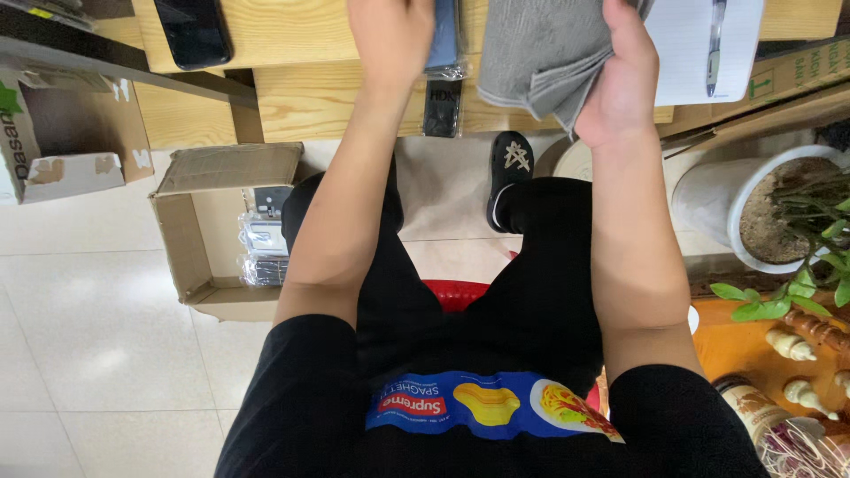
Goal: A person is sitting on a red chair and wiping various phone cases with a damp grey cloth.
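My right hand (624, 75) grips a folded grey cloth (540, 49) over the wooden table (301, 97), at the top of the view. My left hand (390, 35) is cut off by the frame's top edge; it is next to a dark phone in a clear plastic sleeve (443, 40), and whether it holds the phone cannot be told. A second bagged phone (441, 108) lies on the table just below. I sit on a red stool (456, 294), legs in black.
An open cardboard box (199, 239) with bagged phones stands on the tiled floor at left. A black phone (193, 31) lies top left. A white notepad with a pen (708, 44), a white plant pot (735, 208) and an orange tray (735, 341) are at right.
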